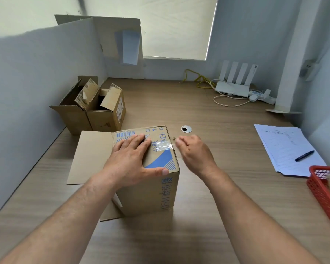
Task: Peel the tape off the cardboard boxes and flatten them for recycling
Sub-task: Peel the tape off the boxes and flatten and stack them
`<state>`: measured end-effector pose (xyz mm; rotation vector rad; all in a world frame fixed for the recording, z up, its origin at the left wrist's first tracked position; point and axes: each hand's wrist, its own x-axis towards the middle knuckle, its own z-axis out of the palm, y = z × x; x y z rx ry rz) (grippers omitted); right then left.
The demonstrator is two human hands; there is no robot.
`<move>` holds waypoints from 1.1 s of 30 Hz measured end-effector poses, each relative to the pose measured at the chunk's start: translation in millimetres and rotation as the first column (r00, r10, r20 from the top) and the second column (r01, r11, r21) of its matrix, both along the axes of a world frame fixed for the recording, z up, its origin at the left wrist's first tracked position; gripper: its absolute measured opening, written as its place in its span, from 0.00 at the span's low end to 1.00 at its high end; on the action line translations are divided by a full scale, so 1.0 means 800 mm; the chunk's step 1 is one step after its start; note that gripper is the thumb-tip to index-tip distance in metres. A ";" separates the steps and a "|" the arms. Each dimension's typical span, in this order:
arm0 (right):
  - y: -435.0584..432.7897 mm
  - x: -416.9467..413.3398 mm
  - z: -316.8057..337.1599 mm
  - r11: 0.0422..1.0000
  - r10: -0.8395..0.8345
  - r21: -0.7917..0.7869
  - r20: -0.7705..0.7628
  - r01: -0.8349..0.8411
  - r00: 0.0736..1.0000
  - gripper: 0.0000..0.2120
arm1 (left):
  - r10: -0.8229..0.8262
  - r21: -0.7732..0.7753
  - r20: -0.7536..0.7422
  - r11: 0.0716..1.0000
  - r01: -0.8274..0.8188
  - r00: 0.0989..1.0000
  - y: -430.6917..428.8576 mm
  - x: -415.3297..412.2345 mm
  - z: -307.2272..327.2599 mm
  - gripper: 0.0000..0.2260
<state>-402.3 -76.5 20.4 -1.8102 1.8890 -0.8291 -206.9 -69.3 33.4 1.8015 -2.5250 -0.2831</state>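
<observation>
Left hand (130, 157) flat, fingers straight, pins box (151, 193) steady — right hand (193, 151) pinches tape (161, 146) end at its fingertips, prob. to peel.

The left hand (133, 157) presses flat on top of the box (151, 191). Just right of it, the right hand (194, 151) pinches the end of the clear tape (161, 146) at the box's edge. Beyond the left hand stand 2 open boxes (103, 119); right of the right hand lie papers (282, 145) and a pen (304, 156).

Probably office: desk (217, 119), router (233, 86), papers (286, 147)
</observation>
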 end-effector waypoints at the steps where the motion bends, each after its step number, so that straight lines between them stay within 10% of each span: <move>1: 0.000 -0.002 0.004 0.999 -0.022 -0.029 0.089 0.025 0.996 0.14 | 0.001 0.004 -0.004 1.000 -0.001 1.000 0.000 0.000 0.000 0.65; 11: -0.002 0.021 0.041 0.913 0.062 -0.390 -0.165 -0.123 0.984 0.20 | -0.043 -0.017 -0.013 0.999 0.042 0.999 -0.009 0.004 -0.002 0.65; 17: -0.020 0.041 0.061 0.968 0.244 0.080 -0.488 -0.236 0.838 0.12 | -0.056 -0.027 -0.009 0.998 0.055 0.998 -0.009 0.005 -0.003 0.66; 33: -0.031 0.045 0.068 0.950 0.308 0.204 -0.522 -0.235 0.796 0.13 | -0.074 -0.042 0.000 0.996 0.074 0.997 -0.012 0.005 -0.005 0.65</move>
